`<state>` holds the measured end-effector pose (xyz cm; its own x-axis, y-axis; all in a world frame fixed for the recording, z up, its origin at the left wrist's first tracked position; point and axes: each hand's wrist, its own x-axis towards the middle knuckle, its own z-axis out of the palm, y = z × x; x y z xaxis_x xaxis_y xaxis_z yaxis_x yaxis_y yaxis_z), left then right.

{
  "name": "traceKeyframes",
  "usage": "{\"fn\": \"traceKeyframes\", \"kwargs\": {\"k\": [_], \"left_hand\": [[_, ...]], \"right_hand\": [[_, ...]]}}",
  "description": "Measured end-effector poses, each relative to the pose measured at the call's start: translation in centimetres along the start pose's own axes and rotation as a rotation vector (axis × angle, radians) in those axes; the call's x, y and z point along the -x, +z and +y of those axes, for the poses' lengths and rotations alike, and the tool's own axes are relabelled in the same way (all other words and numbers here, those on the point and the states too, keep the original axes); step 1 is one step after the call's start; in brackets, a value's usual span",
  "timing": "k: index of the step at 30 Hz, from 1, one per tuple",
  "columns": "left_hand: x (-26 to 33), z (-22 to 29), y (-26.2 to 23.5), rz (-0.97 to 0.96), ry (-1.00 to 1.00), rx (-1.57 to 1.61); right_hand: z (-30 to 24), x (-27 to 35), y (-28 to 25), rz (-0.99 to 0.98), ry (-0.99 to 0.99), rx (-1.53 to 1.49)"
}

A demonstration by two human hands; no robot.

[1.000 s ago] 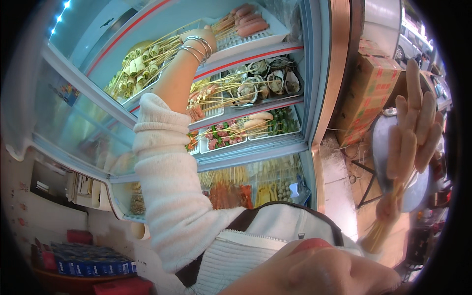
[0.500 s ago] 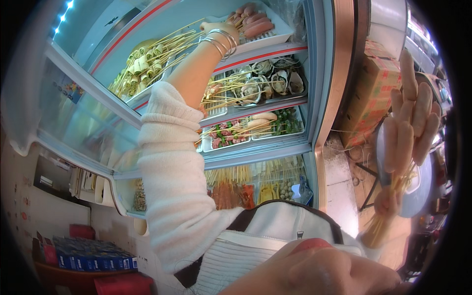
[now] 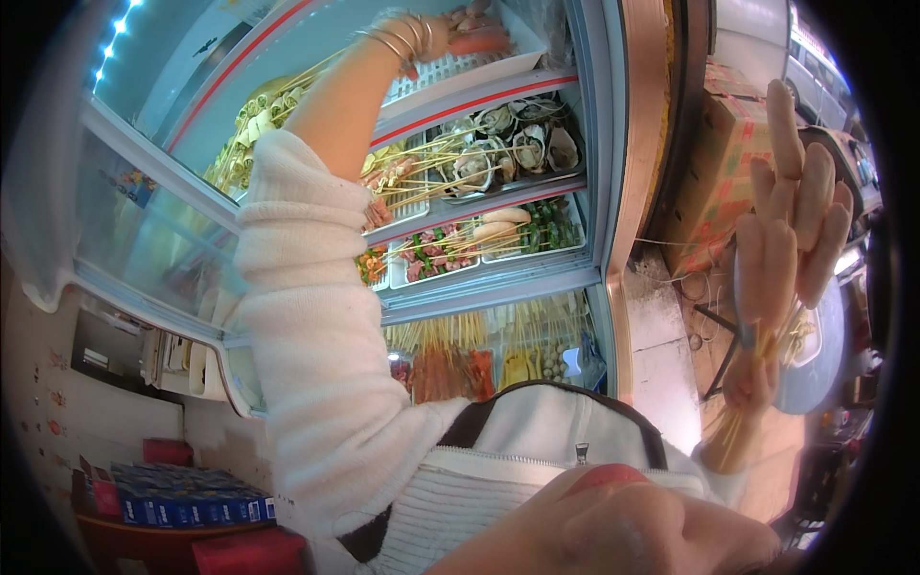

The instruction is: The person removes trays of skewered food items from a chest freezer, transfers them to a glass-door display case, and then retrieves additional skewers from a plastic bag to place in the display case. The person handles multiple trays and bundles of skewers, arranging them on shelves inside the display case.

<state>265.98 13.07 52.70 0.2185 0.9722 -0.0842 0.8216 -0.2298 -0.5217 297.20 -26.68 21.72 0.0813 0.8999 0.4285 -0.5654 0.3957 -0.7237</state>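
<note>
My left arm, in a pushed-up white knitted sleeve, reaches into a glass-fronted display cooler. My left hand [image 3: 433, 36], with several silver bangles above it, is at the pink sausages [image 3: 479, 38] in a white slotted tray [image 3: 452, 79]. Its fingers are blurred against the sausages, so their grip cannot be made out. Off to the right, my right hand [image 3: 750, 380] is closed around the sticks of a bunch of sausage skewers [image 3: 791, 216]. The pale sausages point upward, and the stick ends stick out below the hand.
Skewered rolls [image 3: 259, 125] lie left of my forearm. Opened oysters [image 3: 513, 149] and trays of meat skewers [image 3: 436, 254] fill the nearer shelves. A metal-edged cooler frame [image 3: 632, 144] stands between my hands, with a cardboard box [image 3: 719, 182] beyond it. Blue packs [image 3: 192, 494] sit lower left.
My left hand has moved from the sticks toward the sausage ends of the tray. My right hand still holds its bunch. The whole view has shifted slightly.
</note>
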Motion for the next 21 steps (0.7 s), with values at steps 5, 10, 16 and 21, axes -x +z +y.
{"fn": "traceKeyframes", "kwargs": {"k": [5, 10, 16, 21], "left_hand": [[1.9, -2.6, -1.7, 0.083, 0.007, 0.056], [-0.9, -7.3, 1.0, 0.284, 0.078, 0.018], [-2.3, -11.2, 2.9, 0.484, 0.025, -0.118], [-4.2, -13.9, 4.0, 0.45, 0.002, -0.014]], "right_hand": [[0.3, 0.0, 0.1, -0.002, -0.002, -0.02], [0.3, 0.3, 0.3, 0.047, 0.004, 0.041], [0.4, 0.0, 0.6, 0.086, 0.02, 0.054], [1.0, -0.5, 1.7, 0.218, 0.012, 0.124]]}}
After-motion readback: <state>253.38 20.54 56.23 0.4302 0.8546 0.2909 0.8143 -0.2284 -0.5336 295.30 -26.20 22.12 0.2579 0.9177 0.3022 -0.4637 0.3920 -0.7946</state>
